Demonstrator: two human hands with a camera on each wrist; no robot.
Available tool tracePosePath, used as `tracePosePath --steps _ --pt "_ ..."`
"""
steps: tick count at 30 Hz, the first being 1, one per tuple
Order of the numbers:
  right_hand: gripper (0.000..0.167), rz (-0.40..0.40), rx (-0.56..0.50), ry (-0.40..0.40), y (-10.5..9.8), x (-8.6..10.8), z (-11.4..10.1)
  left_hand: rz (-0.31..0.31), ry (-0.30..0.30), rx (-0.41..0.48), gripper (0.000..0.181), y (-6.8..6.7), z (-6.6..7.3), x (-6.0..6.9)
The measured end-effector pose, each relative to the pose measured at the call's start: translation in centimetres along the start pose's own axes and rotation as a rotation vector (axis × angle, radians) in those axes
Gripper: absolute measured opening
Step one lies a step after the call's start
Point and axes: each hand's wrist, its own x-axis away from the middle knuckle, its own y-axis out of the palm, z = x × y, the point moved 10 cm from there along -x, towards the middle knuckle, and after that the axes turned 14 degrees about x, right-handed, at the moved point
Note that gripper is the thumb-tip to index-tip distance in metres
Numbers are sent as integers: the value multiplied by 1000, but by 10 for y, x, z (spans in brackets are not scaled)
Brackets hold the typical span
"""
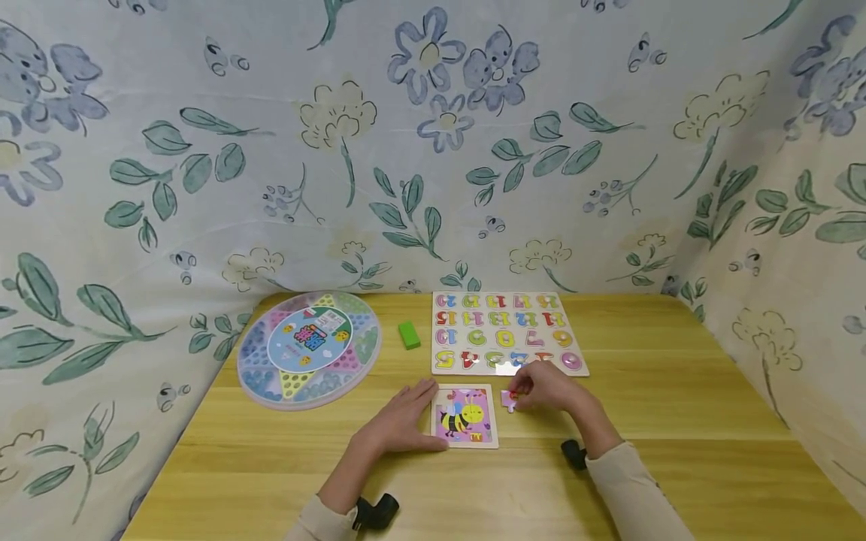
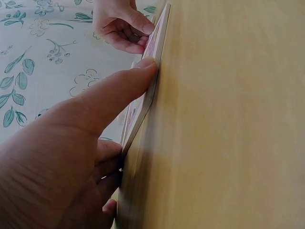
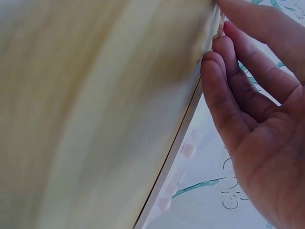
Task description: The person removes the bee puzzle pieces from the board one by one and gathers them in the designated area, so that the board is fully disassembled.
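A square bee puzzle (image 1: 463,415) in a pale wooden frame lies on the table. My left hand (image 1: 401,421) rests at its left side, thumb at the lower left edge and fingers at the upper left corner; the thumb also shows on the frame's edge (image 2: 151,90) in the left wrist view. Just right of the puzzle, my right hand (image 1: 546,387) pinches a small pink puzzle piece (image 1: 507,400) at table level. In the right wrist view the fingers of my right hand (image 3: 257,90) are bent, and the piece is mostly hidden.
Behind the puzzle lies a white number board (image 1: 501,334) with coloured digits. A green block (image 1: 409,335) lies to its left, and a round star-patterned game board (image 1: 309,350) is farther left. Flowered cloth (image 1: 419,150) hangs behind the wooden table (image 1: 676,391).
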Motion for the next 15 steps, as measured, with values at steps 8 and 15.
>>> tracePosePath --steps 8,15 --pt "19 -6 -2 19 2 0 2 -5 6 0 106 1 0 0" --pt "21 -6 15 9 2 0 1 -2 11 -9 106 1 1 0"
